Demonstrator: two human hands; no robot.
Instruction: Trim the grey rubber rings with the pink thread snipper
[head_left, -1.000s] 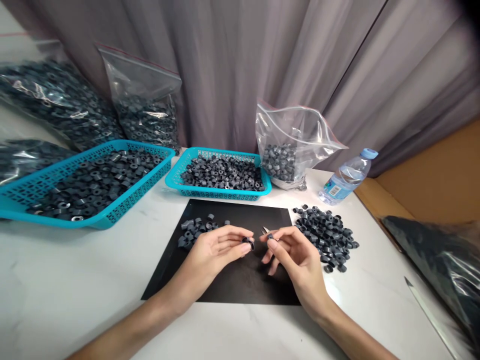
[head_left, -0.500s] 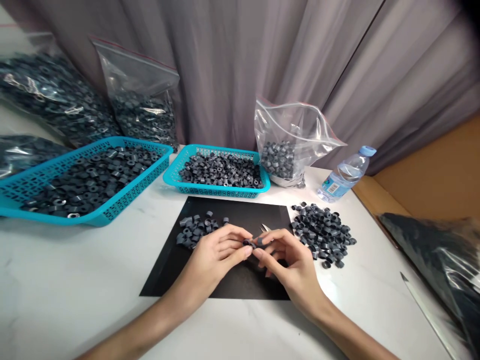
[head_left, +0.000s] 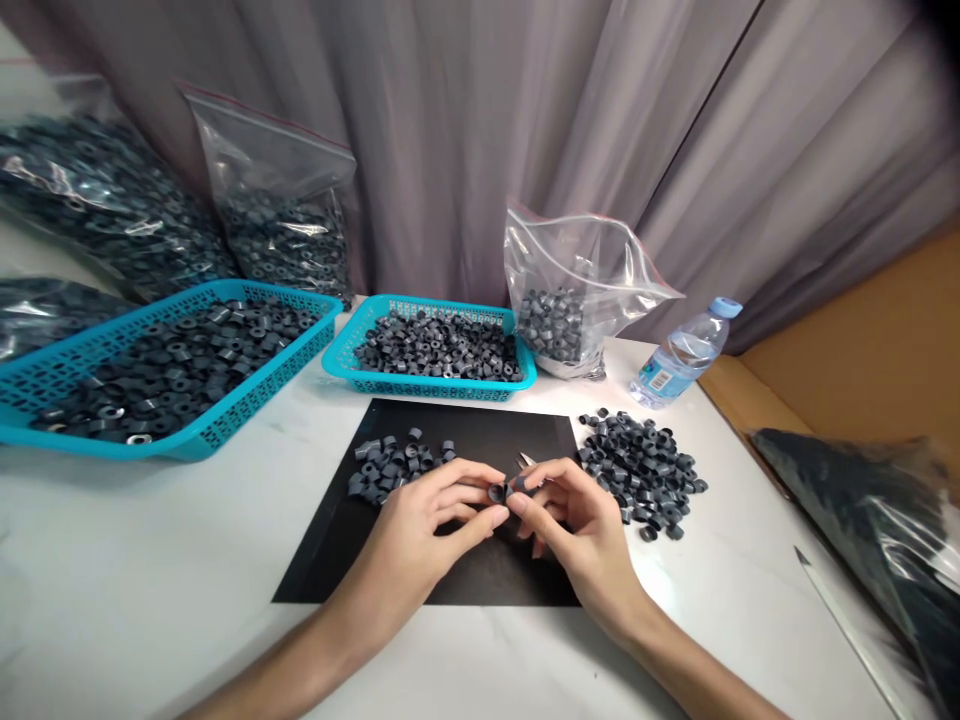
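Observation:
My left hand (head_left: 427, 520) pinches a small dark grey ring-shaped piece (head_left: 496, 493) between thumb and fingertips, its round opening facing me. Close beside it, my right hand (head_left: 581, 520) is closed with thumb and index finger on another grey piece (head_left: 520, 483), right up against the first. A pointed metal tool (head_left: 525, 460) pokes out above the right fingers; the rest of it is hidden. Both hands are over a black mat (head_left: 480, 585). A small heap of grey pieces (head_left: 386, 465) lies on the mat, left of my hands.
A larger heap of grey pieces (head_left: 637, 465) lies right of the mat. Behind are two blue baskets (head_left: 431, 384) (head_left: 202, 440) full of pieces, an open zip bag (head_left: 559, 320), and a water bottle (head_left: 682, 360). Filled bags (head_left: 285, 230) stand at left; a blade-like strip (head_left: 840, 620) lies at right.
The piece in my left fingers has turned so its round opening shows more clearly, and my left thumb has shifted slightly lower. The whole view has moved a little.

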